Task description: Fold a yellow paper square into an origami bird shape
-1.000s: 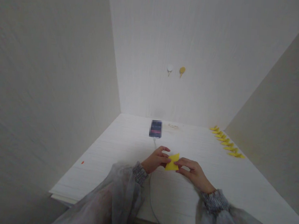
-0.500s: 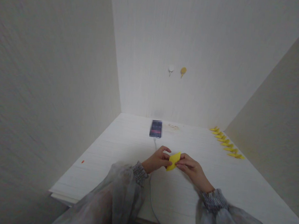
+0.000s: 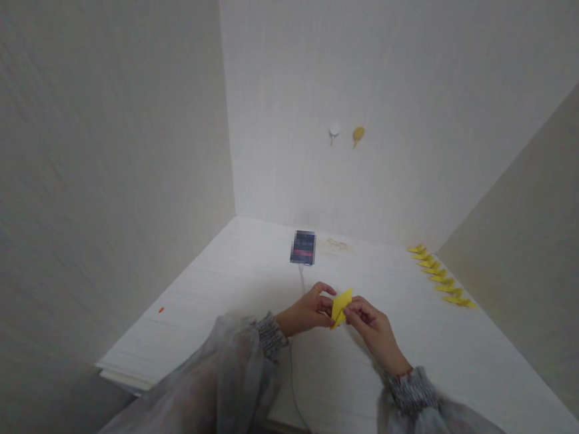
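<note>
A small piece of folded yellow paper (image 3: 341,307) is held above the white table between both hands. My left hand (image 3: 312,307) pinches its lower left edge, with the index finger raised behind it. From the other side, my right hand (image 3: 372,326) grips the paper's right edge between thumb and fingers. A crease or flap shows on the paper near the right thumb. Several folded yellow paper figures (image 3: 439,280) stand in a slanting row along the table's right side.
A phone with a blurred screen (image 3: 304,247) lies at the back, its white cable (image 3: 294,384) running under my left wrist to the front edge. Two hooks, one white (image 3: 334,131) and one tan (image 3: 359,134), are on the back wall. A small orange bit (image 3: 161,310) lies at left.
The yellow paper has turned more upright and shifted slightly right. My right thumb now presses on its face, and a fold shows there.
</note>
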### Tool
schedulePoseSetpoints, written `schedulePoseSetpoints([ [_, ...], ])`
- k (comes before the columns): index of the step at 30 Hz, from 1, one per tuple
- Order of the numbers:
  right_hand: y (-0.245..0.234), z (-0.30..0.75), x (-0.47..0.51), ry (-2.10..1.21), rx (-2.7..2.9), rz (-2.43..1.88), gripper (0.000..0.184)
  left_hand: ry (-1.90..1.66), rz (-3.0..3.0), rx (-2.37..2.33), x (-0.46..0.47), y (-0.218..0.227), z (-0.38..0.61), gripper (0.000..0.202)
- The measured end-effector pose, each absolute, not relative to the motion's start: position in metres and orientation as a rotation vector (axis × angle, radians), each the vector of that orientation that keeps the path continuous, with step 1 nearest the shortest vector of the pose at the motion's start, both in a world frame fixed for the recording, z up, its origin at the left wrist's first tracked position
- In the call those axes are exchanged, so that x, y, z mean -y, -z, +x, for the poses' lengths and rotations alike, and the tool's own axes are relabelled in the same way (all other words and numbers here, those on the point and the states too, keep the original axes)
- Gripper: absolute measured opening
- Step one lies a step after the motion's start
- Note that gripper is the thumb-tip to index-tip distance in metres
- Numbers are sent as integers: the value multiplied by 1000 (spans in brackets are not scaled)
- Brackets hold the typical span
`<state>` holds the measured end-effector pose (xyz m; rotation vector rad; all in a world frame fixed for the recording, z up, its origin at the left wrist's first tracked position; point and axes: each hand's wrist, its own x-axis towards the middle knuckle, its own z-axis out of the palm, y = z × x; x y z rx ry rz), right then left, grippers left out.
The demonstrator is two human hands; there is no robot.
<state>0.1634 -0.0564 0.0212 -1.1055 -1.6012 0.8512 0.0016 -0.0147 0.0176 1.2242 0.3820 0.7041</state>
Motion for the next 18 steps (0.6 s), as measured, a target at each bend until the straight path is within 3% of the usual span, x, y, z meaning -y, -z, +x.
schedulePoseSetpoints([
  [18,-18,163,60,-897,1409,-1250,21,-686,1176,-338,17,-20,-1,49],
])
